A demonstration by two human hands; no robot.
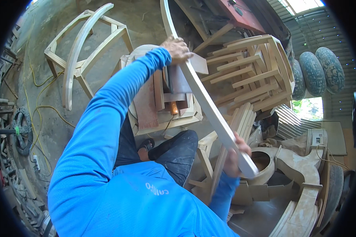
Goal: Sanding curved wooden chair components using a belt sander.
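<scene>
Both my hands hold a long, slightly curved wooden piece (205,100), slanting from the far middle down to the near right. My left hand (177,49) is wrapped round its upper part. Near its lower end, my right hand (234,158) grips it, a little blurred by motion. Beneath the piece stands a low wooden frame (192,119) used as a surface, with reddish-brown boards (146,106) on it. An orange-handled tool (173,108) lies there, its far part partly hidden among the boards.
To the left is a wooden chair frame (83,71) with a curved piece (72,71) leaning on it. Stacked wooden frames (261,67) stand at right. A pale machine casting (296,164) fills the near right. Yellow cord (37,106) trails across the floor.
</scene>
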